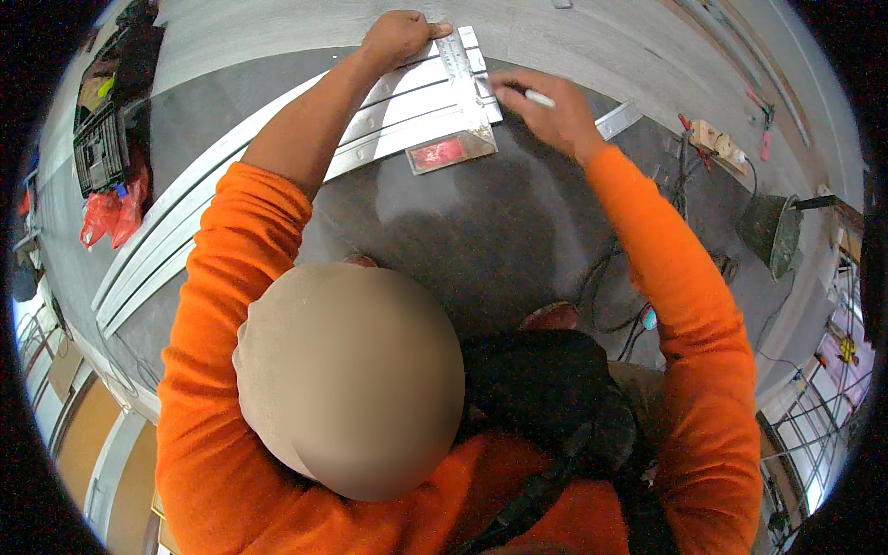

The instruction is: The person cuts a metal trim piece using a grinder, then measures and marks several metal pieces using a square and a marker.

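Several pale metal profiles [399,109] lie side by side on the dark grey floor, their ends together near the top middle. Across those ends rests a try square [454,65], its blade over the profiles and its red-marked stock [450,151] along the near side. My left hand [400,39] is closed at the far end of the blade, the thumb pressed on it. Just right of the profile ends, my right hand [552,109] grips a white pen [539,98]. The pen's tip is hidden by the fingers.
To the right lie a short metal offcut [618,120], a wooden block with cords [718,144], red-handled pliers [765,132] and a dark bucket [771,233]. Cables [601,294] loop nearer me. A black crate [99,148] and a red plastic bag [116,215] are at the left.
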`<act>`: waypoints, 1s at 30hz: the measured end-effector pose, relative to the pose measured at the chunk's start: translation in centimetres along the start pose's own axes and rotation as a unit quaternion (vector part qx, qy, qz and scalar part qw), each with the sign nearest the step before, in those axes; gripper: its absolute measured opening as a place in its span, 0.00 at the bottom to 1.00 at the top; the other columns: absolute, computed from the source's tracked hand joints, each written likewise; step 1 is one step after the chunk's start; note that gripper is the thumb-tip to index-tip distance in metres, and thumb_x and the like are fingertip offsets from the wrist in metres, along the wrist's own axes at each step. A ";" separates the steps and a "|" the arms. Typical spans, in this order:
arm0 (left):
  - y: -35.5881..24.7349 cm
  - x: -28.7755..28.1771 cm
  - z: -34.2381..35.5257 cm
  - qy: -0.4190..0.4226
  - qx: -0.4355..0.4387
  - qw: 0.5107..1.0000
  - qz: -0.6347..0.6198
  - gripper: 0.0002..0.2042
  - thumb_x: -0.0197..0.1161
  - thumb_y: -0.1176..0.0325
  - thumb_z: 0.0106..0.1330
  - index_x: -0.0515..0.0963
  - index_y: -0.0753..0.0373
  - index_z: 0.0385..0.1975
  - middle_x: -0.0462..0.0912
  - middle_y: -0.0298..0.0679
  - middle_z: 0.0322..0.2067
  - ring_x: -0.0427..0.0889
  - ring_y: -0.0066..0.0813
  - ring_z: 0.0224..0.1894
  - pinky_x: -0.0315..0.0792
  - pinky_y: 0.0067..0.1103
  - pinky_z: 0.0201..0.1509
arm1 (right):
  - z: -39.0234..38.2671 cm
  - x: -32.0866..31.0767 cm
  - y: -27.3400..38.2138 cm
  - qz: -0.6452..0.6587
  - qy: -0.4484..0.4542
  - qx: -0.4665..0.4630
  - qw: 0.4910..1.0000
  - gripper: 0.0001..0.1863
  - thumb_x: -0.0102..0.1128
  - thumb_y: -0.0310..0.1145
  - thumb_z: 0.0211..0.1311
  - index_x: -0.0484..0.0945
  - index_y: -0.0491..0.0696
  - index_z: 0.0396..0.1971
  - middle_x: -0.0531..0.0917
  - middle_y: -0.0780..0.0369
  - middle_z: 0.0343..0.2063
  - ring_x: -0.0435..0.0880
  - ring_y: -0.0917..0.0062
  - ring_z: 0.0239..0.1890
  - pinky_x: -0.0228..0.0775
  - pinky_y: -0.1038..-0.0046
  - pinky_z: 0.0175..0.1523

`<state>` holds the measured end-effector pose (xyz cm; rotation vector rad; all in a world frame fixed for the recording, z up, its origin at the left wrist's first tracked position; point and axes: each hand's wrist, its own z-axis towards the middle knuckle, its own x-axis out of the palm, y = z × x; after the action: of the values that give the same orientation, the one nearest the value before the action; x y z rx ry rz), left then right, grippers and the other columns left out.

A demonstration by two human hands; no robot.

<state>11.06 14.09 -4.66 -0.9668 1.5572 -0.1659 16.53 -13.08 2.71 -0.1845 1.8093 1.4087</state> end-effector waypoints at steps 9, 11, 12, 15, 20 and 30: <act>-0.6 -1.2 -1.4 0.009 -0.051 0.997 -0.049 0.28 0.60 0.37 0.62 0.86 0.61 0.35 0.86 0.49 0.37 0.85 0.44 0.41 0.75 0.35 0.48 | -8.5 -2.8 1.3 -0.052 0.130 0.103 0.985 0.16 0.57 0.46 0.68 0.83 0.49 0.42 0.84 0.55 0.31 0.84 0.56 0.36 0.74 0.59 0.44; 0.6 -1.6 -2.5 -0.077 -0.012 0.995 -0.060 0.27 0.61 0.40 0.63 0.86 0.63 0.34 0.86 0.48 0.34 0.84 0.40 0.38 0.74 0.33 0.45 | -8.7 -3.9 2.2 -0.022 0.113 0.166 0.979 0.18 0.56 0.46 0.69 0.81 0.45 0.39 0.81 0.54 0.28 0.82 0.56 0.34 0.73 0.58 0.43; -0.3 -2.3 -3.5 -0.126 0.041 0.990 -0.040 0.26 0.63 0.42 0.63 0.86 0.64 0.34 0.86 0.46 0.31 0.83 0.37 0.35 0.73 0.31 0.43 | -9.0 -4.2 2.2 -0.014 0.107 0.151 0.983 0.18 0.55 0.47 0.70 0.81 0.45 0.40 0.81 0.53 0.30 0.82 0.56 0.35 0.73 0.58 0.43; -3.3 -5.1 -10.5 -0.116 -0.025 0.976 -0.180 0.25 0.66 0.44 0.62 0.86 0.66 0.34 0.84 0.44 0.26 0.78 0.30 0.31 0.71 0.27 0.41 | -10.0 -4.7 2.2 0.025 0.115 0.122 0.986 0.19 0.55 0.46 0.71 0.80 0.44 0.44 0.80 0.54 0.35 0.81 0.61 0.36 0.72 0.63 0.45; -8.5 -6.1 -19.3 -0.119 -0.007 0.965 -0.234 0.25 0.67 0.45 0.63 0.85 0.68 0.30 0.83 0.42 0.23 0.75 0.25 0.29 0.70 0.25 0.38 | -12.3 -2.0 3.4 -0.004 0.137 0.064 0.989 0.23 0.60 0.46 0.68 0.78 0.47 0.55 0.78 0.59 0.40 0.79 0.70 0.35 0.72 0.69 0.48; -8.8 -8.9 -20.1 0.016 -0.082 0.890 -0.447 0.23 0.63 0.48 0.68 0.83 0.67 0.40 0.84 0.39 0.37 0.75 0.25 0.43 0.66 0.25 0.53 | -10.3 -1.9 6.4 0.102 0.307 0.099 0.941 0.19 0.62 0.43 0.65 0.79 0.43 0.45 0.82 0.62 0.32 0.76 0.79 0.37 0.69 0.72 0.45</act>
<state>-3.09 6.04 12.51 -1.7744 1.0521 -0.7045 9.06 -20.29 9.16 -0.3735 2.5326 1.3901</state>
